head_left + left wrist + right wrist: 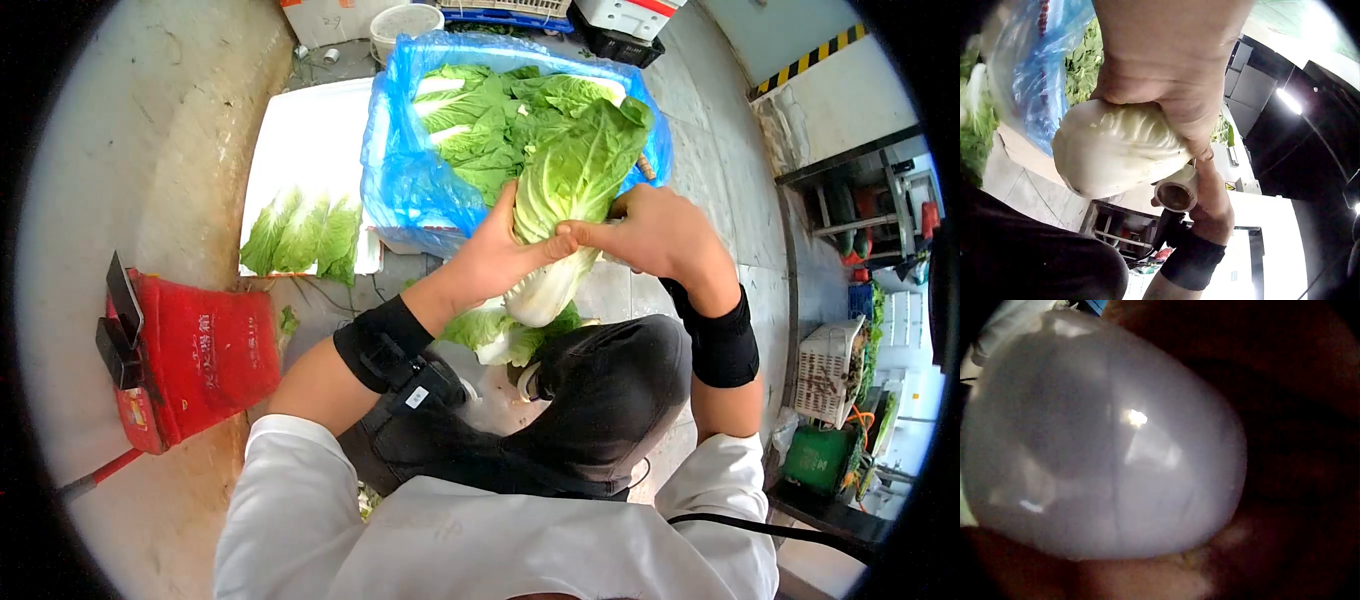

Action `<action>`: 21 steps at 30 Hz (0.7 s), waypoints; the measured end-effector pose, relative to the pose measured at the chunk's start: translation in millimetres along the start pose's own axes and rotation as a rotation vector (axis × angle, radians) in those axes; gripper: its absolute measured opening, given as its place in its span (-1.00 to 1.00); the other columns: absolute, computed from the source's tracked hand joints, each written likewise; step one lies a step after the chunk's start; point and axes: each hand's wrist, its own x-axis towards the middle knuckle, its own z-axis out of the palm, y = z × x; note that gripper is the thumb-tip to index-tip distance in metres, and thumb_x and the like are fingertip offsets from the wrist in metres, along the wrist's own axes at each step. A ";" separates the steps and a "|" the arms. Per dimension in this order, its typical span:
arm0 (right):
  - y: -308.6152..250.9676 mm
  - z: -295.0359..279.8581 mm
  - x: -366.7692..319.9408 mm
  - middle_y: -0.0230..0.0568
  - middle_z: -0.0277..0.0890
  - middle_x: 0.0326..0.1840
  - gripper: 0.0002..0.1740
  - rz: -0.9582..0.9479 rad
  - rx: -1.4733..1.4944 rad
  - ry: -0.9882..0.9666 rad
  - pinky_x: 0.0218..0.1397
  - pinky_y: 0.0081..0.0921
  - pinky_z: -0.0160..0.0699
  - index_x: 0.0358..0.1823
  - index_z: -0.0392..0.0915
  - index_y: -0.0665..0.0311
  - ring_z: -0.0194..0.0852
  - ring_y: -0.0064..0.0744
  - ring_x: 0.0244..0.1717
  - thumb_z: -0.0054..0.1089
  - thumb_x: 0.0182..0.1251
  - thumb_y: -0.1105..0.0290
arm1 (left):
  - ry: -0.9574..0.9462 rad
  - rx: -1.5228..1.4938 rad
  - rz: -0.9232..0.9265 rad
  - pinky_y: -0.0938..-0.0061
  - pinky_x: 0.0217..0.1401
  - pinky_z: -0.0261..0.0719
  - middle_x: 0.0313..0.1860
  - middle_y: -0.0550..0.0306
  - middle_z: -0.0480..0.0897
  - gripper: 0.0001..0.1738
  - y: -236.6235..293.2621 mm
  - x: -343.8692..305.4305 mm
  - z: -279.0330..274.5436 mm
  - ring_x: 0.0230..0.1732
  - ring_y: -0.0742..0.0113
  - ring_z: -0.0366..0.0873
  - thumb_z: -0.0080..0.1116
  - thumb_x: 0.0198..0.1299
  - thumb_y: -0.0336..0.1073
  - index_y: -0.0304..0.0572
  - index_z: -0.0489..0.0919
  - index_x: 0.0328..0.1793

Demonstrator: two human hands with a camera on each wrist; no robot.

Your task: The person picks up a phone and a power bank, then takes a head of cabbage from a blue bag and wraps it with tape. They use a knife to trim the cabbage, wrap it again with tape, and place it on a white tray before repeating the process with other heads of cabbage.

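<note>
A napa cabbage (pixel 572 175) is held tilted, leafy end away from me and white base toward my knees. My left hand (pixel 502 248) grips its left side, the thumb across the front; the left wrist view shows the white base (pixel 1116 150) below the palm. My right hand (pixel 668 235) is at the cabbage's right side, its thumb tip meeting the left thumb. In the right hand is a roll of clear plastic film (pixel 1175 189) with a hollow brown core; its pale, shiny side (pixel 1116 456) fills much of the right wrist view.
Ahead stands a box lined with blue plastic (pixel 410 190), holding several cabbages (pixel 470 130). Loose leaves (pixel 305 235) lie on a white lid (pixel 305 140) to its left. More cabbage (pixel 500 335) is on the floor between my legs. A red box (pixel 210 350) stands at left.
</note>
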 end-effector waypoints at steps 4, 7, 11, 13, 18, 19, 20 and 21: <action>4.6 -1.0 0.0 0.18 0.72 -0.30 -0.06 -0.007 -0.007 -0.028 -0.13 -0.08 0.67 -0.19 0.78 0.31 0.74 0.17 -0.21 0.16 0.08 -0.57 | -0.038 0.006 0.039 0.35 0.45 0.44 0.39 0.06 0.46 -0.08 -2.1 1.1 -2.5 0.39 0.31 0.44 0.44 0.30 -0.18 -0.27 0.11 0.61; 7.7 -0.6 -0.7 0.11 0.73 -0.35 -0.11 -0.017 0.080 -0.025 -0.15 -0.13 0.67 -0.16 0.78 0.33 0.76 0.07 -0.26 0.23 0.12 -0.50 | -0.006 0.055 0.021 0.33 0.45 0.45 0.39 0.06 0.48 -0.11 5.3 0.7 0.3 0.38 0.31 0.45 0.44 0.31 -0.22 -0.27 0.13 0.60; 17.6 -6.2 -6.2 -0.01 0.71 -0.37 -0.22 -0.048 0.361 -0.116 -0.23 -0.33 0.66 -0.01 0.72 0.43 0.70 -0.22 -0.41 0.46 0.14 -0.25 | 0.021 -0.041 0.009 0.31 0.44 0.47 0.39 0.02 0.51 -0.17 8.0 0.7 -3.2 0.38 0.27 0.48 0.38 0.34 -0.28 -0.25 0.16 0.60; 24.1 -7.9 -10.5 0.00 0.70 -0.27 -0.21 -0.053 0.418 -0.094 -0.22 -0.35 0.65 0.04 0.68 0.46 0.69 -0.25 -0.36 0.47 0.15 -0.21 | 0.034 -0.121 -0.014 0.30 0.43 0.48 0.39 0.01 0.51 -0.19 10.2 0.6 -5.0 0.37 0.24 0.49 0.35 0.36 -0.29 -0.24 0.16 0.61; 41.1 -4.8 -14.0 -0.02 0.65 0.00 -0.22 -0.159 0.622 -0.068 -0.08 -0.41 0.61 0.16 0.59 0.49 0.63 -0.35 -0.13 0.50 0.18 -0.07 | 0.058 -0.258 -0.051 0.22 0.42 0.53 0.41 -0.02 0.50 -0.28 18.6 -0.3 -3.9 0.39 0.18 0.50 0.24 0.42 -0.32 -0.22 0.17 0.61; 41.0 -4.6 -16.4 -0.06 0.65 0.00 -0.27 -0.153 0.624 -0.039 -0.03 -0.43 0.57 0.14 0.60 0.48 0.59 -0.39 -0.07 0.49 0.19 -0.04 | 0.054 -0.258 -0.049 0.22 0.42 0.53 0.41 -0.02 0.50 -0.28 19.4 0.2 -4.2 0.39 0.18 0.50 0.24 0.42 -0.32 -0.22 0.17 0.61; 41.0 -4.5 -17.9 -0.10 0.65 0.00 -0.32 -0.147 0.625 -0.012 0.03 -0.45 0.54 0.12 0.62 0.47 0.55 -0.43 -0.01 0.48 0.20 0.00 | 0.064 -0.289 -0.054 0.21 0.42 0.53 0.41 -0.03 0.50 -0.30 19.9 0.1 -4.2 0.38 0.17 0.51 0.22 0.43 -0.31 -0.21 0.18 0.60; 42.1 -3.0 -17.2 -0.10 0.65 0.00 -0.32 -0.147 0.625 -0.008 0.03 -0.45 0.54 0.12 0.62 0.47 0.55 -0.43 -0.01 0.48 0.20 0.00 | 0.074 -0.320 -0.059 0.20 0.41 0.54 0.41 -0.04 0.51 -0.32 20.6 0.3 -4.7 0.38 0.17 0.52 0.19 0.45 -0.30 -0.21 0.19 0.60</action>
